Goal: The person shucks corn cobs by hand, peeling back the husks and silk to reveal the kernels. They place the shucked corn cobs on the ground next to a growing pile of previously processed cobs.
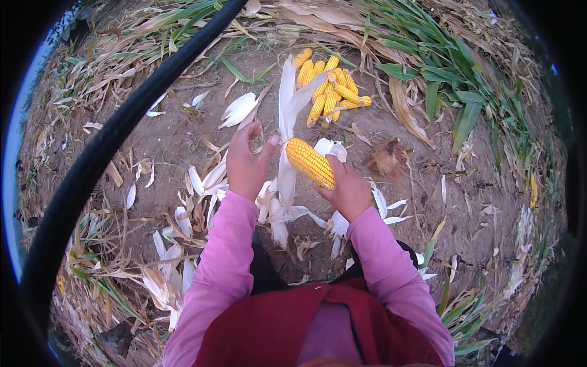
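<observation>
My right hand (345,188) is closed around the lower end of a bare yellow ear of corn (308,161), which tilts up to the left. Pale corn husk leaves (287,108) spread upward and downward at the ear's upper left end; whether they are still joined to it I cannot tell. My left hand (250,163) is just left of these leaves, thumb and fingers apart, with nothing in it. Beyond both hands, a pile of husked yellow ears of corn (331,98) lies on the soil.
Loose pale husks (279,215) litter the ground near my legs. A tuft of brown corn silk (386,160) lies right of my right hand. Green and dry corn stalks (440,64) ring the far side. A dark curved bar or cable (124,119) crosses the view at left.
</observation>
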The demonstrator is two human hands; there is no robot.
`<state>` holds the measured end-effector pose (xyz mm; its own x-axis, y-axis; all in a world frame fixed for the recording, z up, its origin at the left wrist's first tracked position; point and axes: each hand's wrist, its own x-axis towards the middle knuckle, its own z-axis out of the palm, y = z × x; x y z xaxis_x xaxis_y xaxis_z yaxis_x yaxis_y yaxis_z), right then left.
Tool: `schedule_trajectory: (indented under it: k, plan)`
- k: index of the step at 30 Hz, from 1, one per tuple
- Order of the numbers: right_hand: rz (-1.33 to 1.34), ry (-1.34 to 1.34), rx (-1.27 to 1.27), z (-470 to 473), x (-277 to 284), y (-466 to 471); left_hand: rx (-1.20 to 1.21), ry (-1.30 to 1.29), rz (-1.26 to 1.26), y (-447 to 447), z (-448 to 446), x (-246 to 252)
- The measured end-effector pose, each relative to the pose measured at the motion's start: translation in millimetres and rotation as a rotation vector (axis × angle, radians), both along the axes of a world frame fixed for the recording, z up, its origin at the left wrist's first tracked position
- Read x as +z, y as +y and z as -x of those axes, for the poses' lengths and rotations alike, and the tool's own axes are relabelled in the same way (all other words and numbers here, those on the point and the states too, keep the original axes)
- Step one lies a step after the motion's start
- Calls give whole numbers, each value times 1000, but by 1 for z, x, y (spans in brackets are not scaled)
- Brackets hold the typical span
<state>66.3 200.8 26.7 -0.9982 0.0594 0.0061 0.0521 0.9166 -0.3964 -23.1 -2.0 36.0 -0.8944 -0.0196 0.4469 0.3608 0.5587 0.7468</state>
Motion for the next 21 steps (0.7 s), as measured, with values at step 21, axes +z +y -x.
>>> schedule_trajectory:
  k: [21]
  plan:
    - [330,-98,74,-22,-1,-34,-188,-908,-1321,0,9,-24]
